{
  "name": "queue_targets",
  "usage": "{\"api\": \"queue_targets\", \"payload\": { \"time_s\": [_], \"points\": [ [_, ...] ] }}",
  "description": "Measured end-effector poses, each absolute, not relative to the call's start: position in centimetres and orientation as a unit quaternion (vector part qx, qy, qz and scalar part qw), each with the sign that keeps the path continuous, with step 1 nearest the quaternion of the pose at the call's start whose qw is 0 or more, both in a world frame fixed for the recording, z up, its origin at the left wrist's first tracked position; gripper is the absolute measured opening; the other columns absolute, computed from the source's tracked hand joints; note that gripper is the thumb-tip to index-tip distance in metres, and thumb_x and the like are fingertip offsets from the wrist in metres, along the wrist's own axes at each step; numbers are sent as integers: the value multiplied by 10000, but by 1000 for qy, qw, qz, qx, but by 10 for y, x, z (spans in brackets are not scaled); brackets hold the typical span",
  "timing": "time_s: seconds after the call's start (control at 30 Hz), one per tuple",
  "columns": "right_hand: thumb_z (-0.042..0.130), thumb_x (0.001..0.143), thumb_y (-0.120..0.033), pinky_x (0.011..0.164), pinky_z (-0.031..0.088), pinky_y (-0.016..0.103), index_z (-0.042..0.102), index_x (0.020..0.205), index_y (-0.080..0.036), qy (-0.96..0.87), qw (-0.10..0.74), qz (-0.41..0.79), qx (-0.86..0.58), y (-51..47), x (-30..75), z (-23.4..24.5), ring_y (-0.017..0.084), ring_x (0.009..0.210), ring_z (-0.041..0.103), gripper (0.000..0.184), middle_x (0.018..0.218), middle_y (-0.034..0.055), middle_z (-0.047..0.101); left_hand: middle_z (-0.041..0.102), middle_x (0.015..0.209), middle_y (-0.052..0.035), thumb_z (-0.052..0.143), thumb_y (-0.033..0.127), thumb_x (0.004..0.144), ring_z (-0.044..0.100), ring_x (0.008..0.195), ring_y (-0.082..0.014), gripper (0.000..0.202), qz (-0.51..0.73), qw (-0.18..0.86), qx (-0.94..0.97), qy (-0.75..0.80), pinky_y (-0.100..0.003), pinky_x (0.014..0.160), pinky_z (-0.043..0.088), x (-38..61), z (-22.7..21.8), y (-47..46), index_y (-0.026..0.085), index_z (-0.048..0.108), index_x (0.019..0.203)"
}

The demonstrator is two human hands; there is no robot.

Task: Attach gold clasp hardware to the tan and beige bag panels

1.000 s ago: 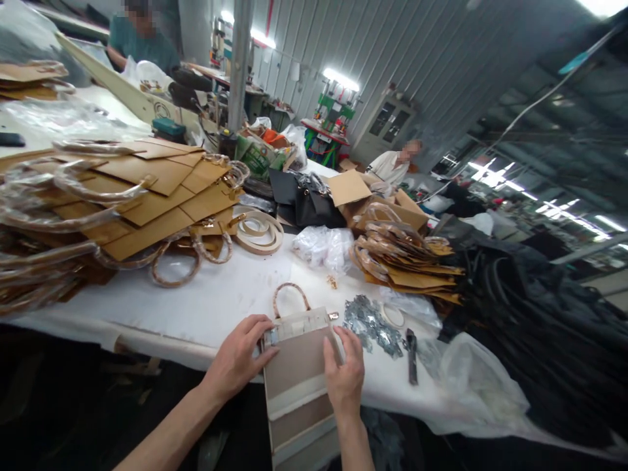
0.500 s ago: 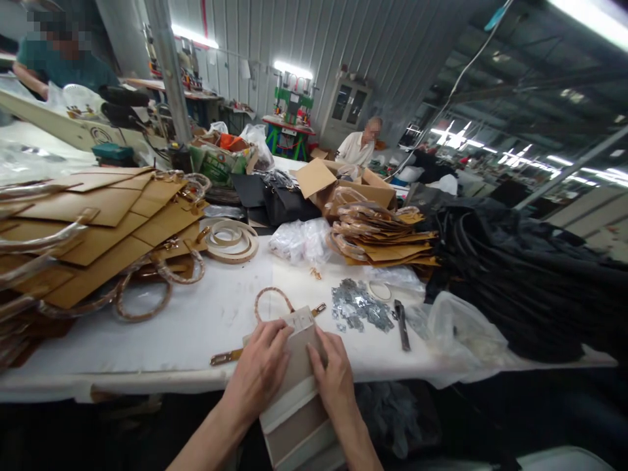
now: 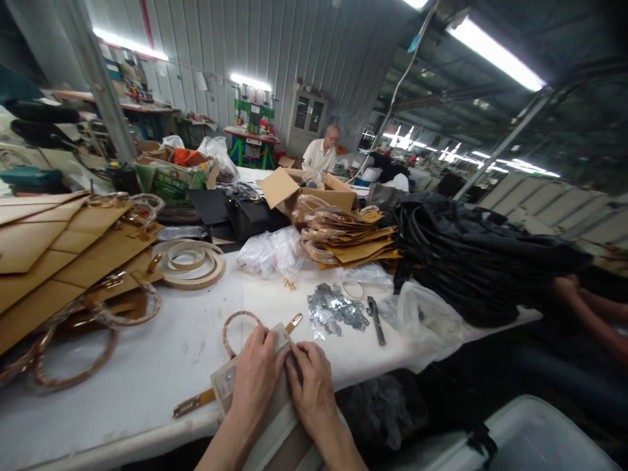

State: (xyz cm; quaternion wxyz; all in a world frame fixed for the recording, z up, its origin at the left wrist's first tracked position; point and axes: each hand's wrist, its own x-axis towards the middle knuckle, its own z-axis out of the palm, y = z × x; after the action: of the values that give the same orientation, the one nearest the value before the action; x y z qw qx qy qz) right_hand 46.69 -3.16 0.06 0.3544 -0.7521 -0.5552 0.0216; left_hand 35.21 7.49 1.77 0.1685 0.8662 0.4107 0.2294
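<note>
Both my hands rest on a beige handbag at the near table edge, its lower part running out of view below them. My left hand grips its top left and my right hand presses beside it, fingers curled over the top edge. A round wrapped handle rises behind the bag. A tan strap with metal-tipped ends sticks out on both sides, and its far tip shows above my fingers. My hands hide the middle of the strap.
Stacked tan panels with wrapped handles fill the left of the white table. Tan strip coils, a plastic bag, metal pieces and a cutter lie ahead. Black bags are heaped right, beside a co-worker's arms.
My hands have moved closer together on the bag, which now tilts toward the left. The strap now sticks out on both sides of it. The whole view has swung to the left.
</note>
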Motion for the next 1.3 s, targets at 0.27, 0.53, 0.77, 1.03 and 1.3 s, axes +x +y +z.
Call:
{"api": "queue_targets", "payload": {
  "time_s": [0.27,0.53,0.77,1.03,1.3],
  "points": [
    [507,1039,-245,1005,530,500,618,1350,-244,-547,351,21,-760,-32,466,0,286,1149,589,330,1228,119,612,626,990,-44,505,311,1011,647,932,-236,116,217,133,882,396,-333,738,481,356,18,81,234,570,954],
    [549,1012,-230,966,558,457,623,1369,-259,-543,366,-5,-756,-32,464,-1,275,1113,618,366,1200,104,643,625,983,-62,506,331,1017,653,900,-243,140,224,92,888,390,-348,755,500,355,14,80,216,580,1044],
    [589,977,-168,980,558,435,670,1286,-245,-545,376,74,-746,-20,476,23,261,1083,627,328,1128,89,669,640,1027,-82,502,411,1029,680,931,-269,240,229,134,875,405,-383,800,541,354,11,83,202,600,1095],
    [618,973,-257,877,567,312,766,1165,-243,-505,447,178,-717,23,495,31,223,962,734,243,1059,57,778,663,1119,-74,497,388,1038,707,953,-252,216,275,164,882,345,-374,780,575,343,6,81,240,600,1156],
    [697,916,-372,627,459,244,771,893,-249,-466,423,216,-747,24,506,31,192,661,698,145,720,-4,747,676,1120,-76,495,369,1045,713,946,-247,195,296,165,886,315,-379,772,588,340,5,81,254,597,1164]
  ]
}}
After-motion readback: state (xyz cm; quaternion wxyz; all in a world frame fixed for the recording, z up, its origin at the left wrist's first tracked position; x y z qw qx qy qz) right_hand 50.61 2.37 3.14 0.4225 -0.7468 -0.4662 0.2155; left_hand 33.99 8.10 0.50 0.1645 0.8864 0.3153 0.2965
